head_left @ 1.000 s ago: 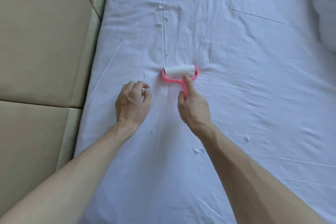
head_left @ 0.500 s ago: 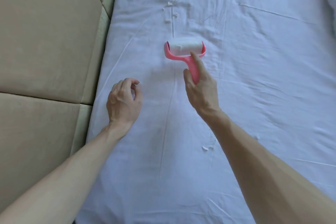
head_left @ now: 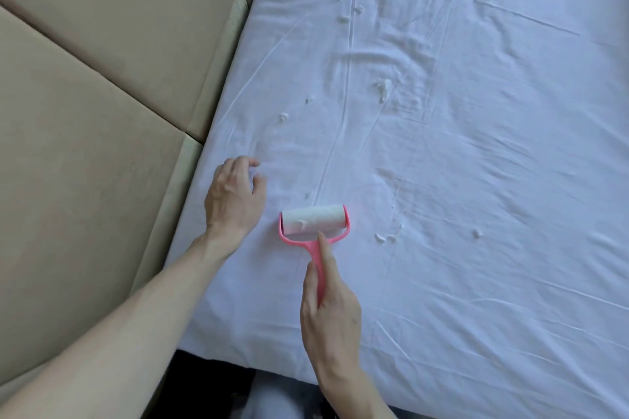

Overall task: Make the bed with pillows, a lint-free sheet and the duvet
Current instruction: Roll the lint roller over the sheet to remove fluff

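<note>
Pink lint roller (head_left: 313,224) (white roll), white sheet (head_left: 476,180), beige headboard (head_left: 102,112).

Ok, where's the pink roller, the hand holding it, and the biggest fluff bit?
pink roller (head_left: 315,222): head view, on its white sticky roll.
right hand (head_left: 332,313): head view, on the back of the hand.
fluff bit (head_left: 384,90): head view, middle of the clump.
</note>
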The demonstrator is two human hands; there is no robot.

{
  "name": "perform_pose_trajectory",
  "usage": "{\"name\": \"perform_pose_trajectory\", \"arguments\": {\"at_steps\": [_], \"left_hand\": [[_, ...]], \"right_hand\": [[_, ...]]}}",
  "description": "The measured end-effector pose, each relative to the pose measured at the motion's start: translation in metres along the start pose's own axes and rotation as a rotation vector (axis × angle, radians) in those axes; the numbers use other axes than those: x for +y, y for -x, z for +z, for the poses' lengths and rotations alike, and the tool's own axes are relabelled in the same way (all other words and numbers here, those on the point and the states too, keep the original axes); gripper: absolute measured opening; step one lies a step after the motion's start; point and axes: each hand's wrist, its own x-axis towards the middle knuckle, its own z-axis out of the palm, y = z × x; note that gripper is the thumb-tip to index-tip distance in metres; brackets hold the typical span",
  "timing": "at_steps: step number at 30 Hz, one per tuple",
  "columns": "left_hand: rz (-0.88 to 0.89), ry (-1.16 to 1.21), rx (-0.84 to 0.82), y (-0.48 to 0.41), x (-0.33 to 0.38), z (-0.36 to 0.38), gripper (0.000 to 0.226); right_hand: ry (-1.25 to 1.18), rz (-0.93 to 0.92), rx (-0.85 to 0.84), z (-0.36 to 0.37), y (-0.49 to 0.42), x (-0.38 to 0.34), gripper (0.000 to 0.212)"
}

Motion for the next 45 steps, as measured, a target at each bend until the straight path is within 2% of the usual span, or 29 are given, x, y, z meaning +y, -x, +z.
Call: {"name": "perform_pose_trajectory", "arguments": {"at_steps": [5,14,17,25,31,33,35,39,42,45], "left_hand": [[-0.011,-0.012,-0.009,0.012,-0.019,-0.005,0.032],[-0.033,0.004,-0.072,-0.012,-0.03,-0.011,0.032],[-0.025,0.001,-0.109,-0.028,-0.032,-0.016,0.026],[-0.053,0.018,-0.048,-0.04,-0.028,-0.011,0.01],[0.051,-0.044,0.022,-0.038,-0.036,-0.005,0.005],[0.051,-0.037,0.017,-0.039,-0.036,-0.005,0.006],[0.052,-0.046,0.013,-0.039,-0.035,-0.006,0.007],[0.117,-0.013,-0.013,-0.03,-0.034,-0.006,0.017],[0.305,0.016,-0.213,-0.02,-0.032,-0.007,0.037],[0.498,-0.095,-0.376,-0.003,-0.023,-0.004,0.05]], "right_hand": [[0.051,0.039,-0.033,0.005,-0.015,-0.011,0.051],[0.076,0.036,-0.027,0.013,-0.12,-0.056,0.047],[0.1,0.043,-0.03,0.013,-0.143,-0.068,0.047],[0.169,0.009,0.017,0.019,-0.214,-0.107,0.048],[0.213,-0.02,0.05,0.02,-0.254,-0.129,0.047],[0.133,-0.038,0.039,0.02,-0.264,-0.133,0.049],[-0.003,-0.052,0.021,0.014,-0.264,-0.132,0.053],[-0.122,-0.151,0.145,-0.016,-0.22,-0.095,0.044],[-0.12,-0.095,0.22,-0.034,-0.163,-0.041,0.042],[-0.117,0.007,0.269,-0.045,-0.107,0.014,0.044]]}}
